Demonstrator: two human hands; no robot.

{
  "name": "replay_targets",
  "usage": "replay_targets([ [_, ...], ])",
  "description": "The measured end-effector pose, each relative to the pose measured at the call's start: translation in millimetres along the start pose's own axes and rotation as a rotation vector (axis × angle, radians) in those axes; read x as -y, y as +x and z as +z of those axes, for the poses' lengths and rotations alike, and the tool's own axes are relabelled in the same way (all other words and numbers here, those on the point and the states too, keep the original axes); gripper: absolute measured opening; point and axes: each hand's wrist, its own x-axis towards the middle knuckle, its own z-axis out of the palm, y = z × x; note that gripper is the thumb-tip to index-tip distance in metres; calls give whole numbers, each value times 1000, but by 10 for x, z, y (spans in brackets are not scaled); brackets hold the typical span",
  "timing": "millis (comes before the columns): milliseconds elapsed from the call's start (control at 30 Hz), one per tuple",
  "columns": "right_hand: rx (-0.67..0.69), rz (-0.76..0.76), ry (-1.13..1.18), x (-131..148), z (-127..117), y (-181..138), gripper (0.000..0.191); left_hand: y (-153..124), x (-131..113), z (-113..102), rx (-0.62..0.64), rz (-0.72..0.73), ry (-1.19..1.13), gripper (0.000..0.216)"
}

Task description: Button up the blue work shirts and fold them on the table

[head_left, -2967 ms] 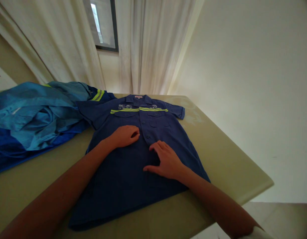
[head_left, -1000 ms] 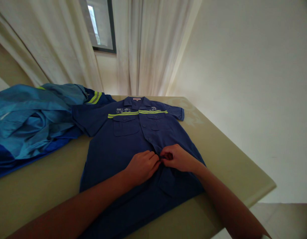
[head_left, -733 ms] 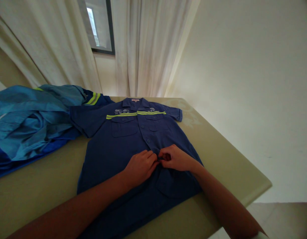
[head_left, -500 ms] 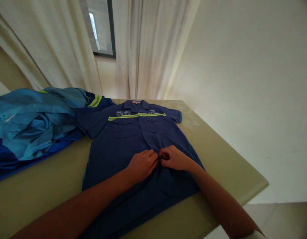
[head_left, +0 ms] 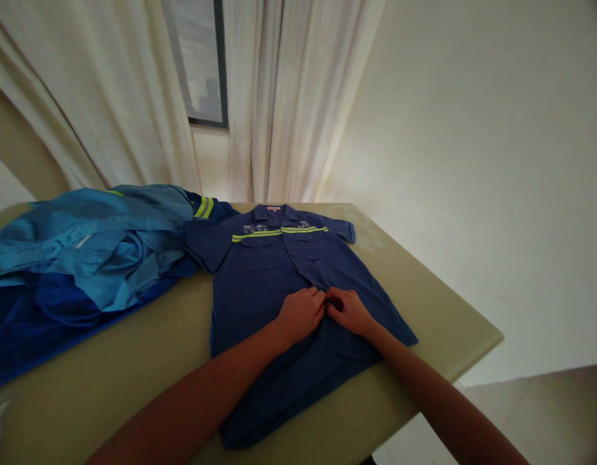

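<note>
Cream curtains [head_left: 303, 97] hang at twelve o'clock; on the worktop [head_left: 439, 310], your left hand [head_left: 302, 314] and right hand [head_left: 351, 312] pinch the navy shirt [head_left: 260, 294], crumpled blue clothing [head_left: 117, 258] at ten.

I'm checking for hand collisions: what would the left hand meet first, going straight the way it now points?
Probably the right hand, at the front of the navy short-sleeved cloth shirt; whether it touches the left hand is unclear.

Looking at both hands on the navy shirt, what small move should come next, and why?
Probably work the cloth of the navy shirt between left hand and right hand: their fingertips all but meet at its front placket, below a visible button, though what lies between them is hidden.
</note>
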Motion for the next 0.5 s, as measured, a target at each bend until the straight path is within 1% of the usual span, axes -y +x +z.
replay_targets([
  [200,-50,-17,-31,-8,11,-15,6,-16,-7,6,3,13,37,17],
  [400,-47,-50,-1,11,7,-17,6,-16,-41,6,-5,29,145,21],
  [500,-34,-64,40,4,-23,5,14,-20,-51,-11,7,15,176,21],
])
